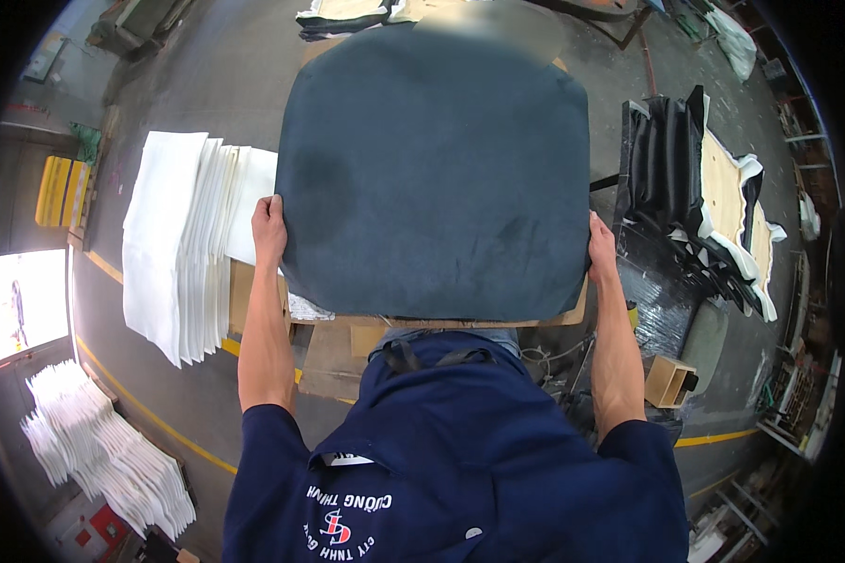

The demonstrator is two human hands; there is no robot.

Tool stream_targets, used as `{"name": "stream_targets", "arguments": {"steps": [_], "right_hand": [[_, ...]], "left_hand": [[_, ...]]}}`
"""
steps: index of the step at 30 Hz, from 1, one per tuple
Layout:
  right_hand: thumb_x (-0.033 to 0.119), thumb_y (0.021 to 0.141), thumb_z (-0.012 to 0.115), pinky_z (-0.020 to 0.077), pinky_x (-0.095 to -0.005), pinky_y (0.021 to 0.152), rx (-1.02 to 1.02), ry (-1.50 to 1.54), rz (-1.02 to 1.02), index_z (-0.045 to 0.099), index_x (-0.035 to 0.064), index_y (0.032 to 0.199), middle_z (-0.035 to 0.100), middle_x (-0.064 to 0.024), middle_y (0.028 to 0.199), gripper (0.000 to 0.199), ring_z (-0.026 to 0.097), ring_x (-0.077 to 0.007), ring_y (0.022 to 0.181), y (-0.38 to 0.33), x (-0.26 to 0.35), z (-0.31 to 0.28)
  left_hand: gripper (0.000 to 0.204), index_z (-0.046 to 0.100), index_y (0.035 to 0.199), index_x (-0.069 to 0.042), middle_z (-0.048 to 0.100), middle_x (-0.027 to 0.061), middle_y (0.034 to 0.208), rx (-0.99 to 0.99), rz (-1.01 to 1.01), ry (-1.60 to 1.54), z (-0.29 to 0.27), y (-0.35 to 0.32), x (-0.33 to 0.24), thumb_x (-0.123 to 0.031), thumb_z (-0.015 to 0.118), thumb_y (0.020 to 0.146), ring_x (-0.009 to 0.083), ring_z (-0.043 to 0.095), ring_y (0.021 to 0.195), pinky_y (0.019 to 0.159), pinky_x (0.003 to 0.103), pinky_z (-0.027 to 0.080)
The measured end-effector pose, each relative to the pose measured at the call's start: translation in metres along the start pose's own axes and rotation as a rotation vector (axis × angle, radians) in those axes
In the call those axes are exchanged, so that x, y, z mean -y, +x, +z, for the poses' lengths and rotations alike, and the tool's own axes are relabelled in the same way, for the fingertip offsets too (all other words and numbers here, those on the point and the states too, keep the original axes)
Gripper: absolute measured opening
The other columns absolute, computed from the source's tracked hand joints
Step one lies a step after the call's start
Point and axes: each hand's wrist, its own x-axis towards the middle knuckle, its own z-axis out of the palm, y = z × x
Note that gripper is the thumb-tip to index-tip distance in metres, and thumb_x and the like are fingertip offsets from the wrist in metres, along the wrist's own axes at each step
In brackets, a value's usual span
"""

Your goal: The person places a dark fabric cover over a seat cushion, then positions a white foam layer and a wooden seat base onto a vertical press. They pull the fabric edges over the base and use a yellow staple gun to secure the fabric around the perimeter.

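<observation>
A large dark blue-grey fabric-covered seat cushion (432, 178), roughly square with rounded corners, lies in front of my body and spans the space between my arms. My left hand (269, 230) is closed on its left edge, thumb near the top face and the other fingers mostly hidden. On the opposite edge my right hand (603, 249) is closed in the same way, its fingers partly out of sight. Darker smudges mark the fabric. Below the near edge shows a strip of brown board (569, 310); whether the cushion rests on it I cannot tell.
White sheets (164, 249) stand stacked at the left, with another white stack (108, 446) lower left. Black-covered padded pieces with cream backs (723, 183) are piled at the right. A small wooden box (668, 381) sits near my right forearm. Yellow lines (160, 408) cross the floor.
</observation>
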Motion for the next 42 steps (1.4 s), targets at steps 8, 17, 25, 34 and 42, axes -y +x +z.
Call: {"name": "stream_targets", "arguments": {"steps": [8, 17, 25, 34, 42], "right_hand": [[0.036, 0.108, 0.051, 0.0471, -0.029, 0.097, -0.131, -0.167, -0.127, 0.064, -0.0034, 0.131, 0.069, -0.0079, 0.123, 0.047, 0.063, -0.0153, 0.11, 0.001, -0.007, 0.005], [0.037, 0.108, 0.049, 0.0484, -0.0284, 0.094, -0.105, -0.222, -0.052, 0.065, -0.0028, 0.13, 0.07, -0.007, 0.121, 0.048, 0.064, -0.015, 0.106, 0.005, 0.006, 0.003], [0.039, 0.107, 0.05, 0.049, -0.0293, 0.092, -0.116, -0.214, -0.032, 0.066, -0.0056, 0.126, 0.071, -0.0087, 0.114, 0.051, 0.065, -0.0152, 0.102, 0.004, 0.01, 0.007], [0.04, 0.108, 0.048, 0.0484, -0.0286, 0.093, -0.061, -0.195, 0.047, 0.066, -0.0014, 0.128, 0.071, -0.0058, 0.118, 0.05, 0.064, -0.0138, 0.104, 0.004, 0.018, 0.008], [0.041, 0.107, 0.049, 0.0494, -0.0298, 0.092, -0.088, -0.219, 0.024, 0.066, -0.0013, 0.129, 0.071, -0.0071, 0.118, 0.05, 0.065, -0.0147, 0.104, 0.003, 0.017, 0.008]], "left_hand": [[0.035, 0.064, 0.104, 0.004, 0.063, 0.005, 0.086, 0.019, -0.034, -0.006, -0.004, 0.004, 0.004, -0.029, 0.053, 0.106, 0.0122, 0.053, 0.08, 0.077, 0.03, 0.047], [0.038, 0.065, 0.107, 0.004, 0.065, 0.0059, 0.09, 0.028, -0.05, 0.03, -0.003, -0.003, -0.002, -0.032, 0.052, 0.106, 0.0127, 0.055, 0.082, 0.079, 0.03, 0.047], [0.037, 0.064, 0.105, 0.005, 0.064, 0.0055, 0.086, 0.017, -0.078, 0.004, -0.002, -0.004, 0.0, -0.03, 0.052, 0.106, 0.012, 0.055, 0.081, 0.078, 0.029, 0.047], [0.035, 0.063, 0.106, 0.003, 0.063, 0.0035, 0.088, 0.01, -0.062, -0.058, -0.002, -0.008, 0.004, -0.03, 0.054, 0.106, 0.011, 0.053, 0.081, 0.077, 0.028, 0.047], [0.034, 0.063, 0.103, 0.003, 0.062, 0.0029, 0.087, 0.012, -0.041, -0.057, 0.0, -0.008, 0.001, -0.029, 0.053, 0.107, 0.0104, 0.052, 0.081, 0.076, 0.028, 0.046]]}}
